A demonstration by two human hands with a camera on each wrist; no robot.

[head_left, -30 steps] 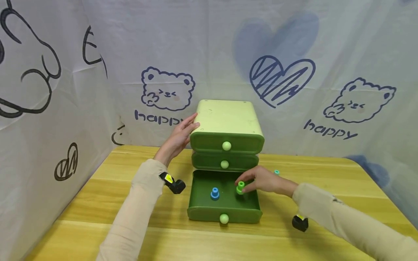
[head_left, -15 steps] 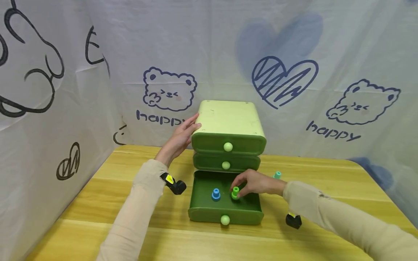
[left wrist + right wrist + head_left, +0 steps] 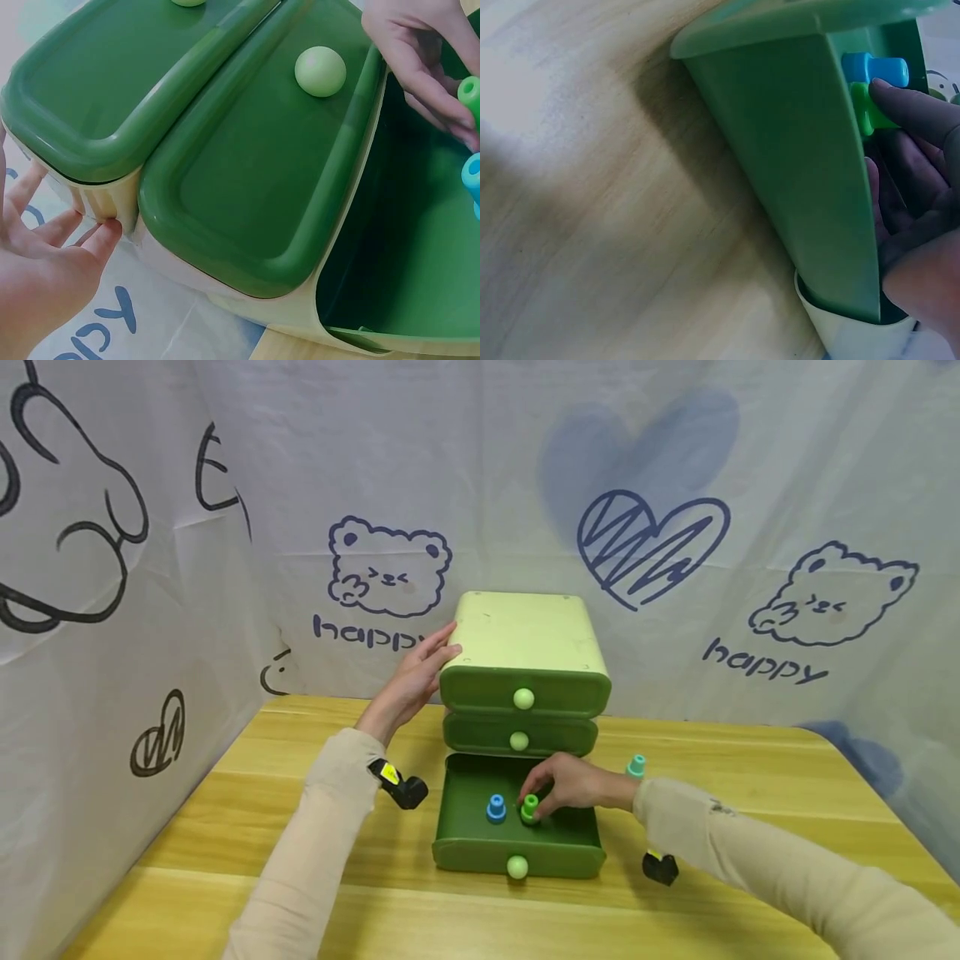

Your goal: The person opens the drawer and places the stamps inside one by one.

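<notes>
A small desktop cabinet (image 3: 528,627) with a pale yellow-green shell and dark green drawers stands on the table. Its bottom drawer (image 3: 517,853) is pulled out. Against the cabinet's left side rests my left hand (image 3: 411,683), fingers extended, as the left wrist view also shows. My right hand (image 3: 573,782) reaches into the drawer and pinches a green stepped peg (image 3: 530,808) between thumb and fingers. Just left of it a blue peg (image 3: 496,808) stands upright on the drawer floor. In the right wrist view the green peg (image 3: 864,111) is close beside the blue peg (image 3: 877,69).
A teal peg (image 3: 636,766) stands on the wooden table (image 3: 420,910), right of the cabinet and behind my right wrist. The two upper drawers, with round knobs (image 3: 523,698), are closed. A printed cloth (image 3: 510,485) hangs behind and along the sides.
My right hand has moved left across the drawer with the green peg, lowering it next to the blue peg. The left hand stays against the cabinet.
</notes>
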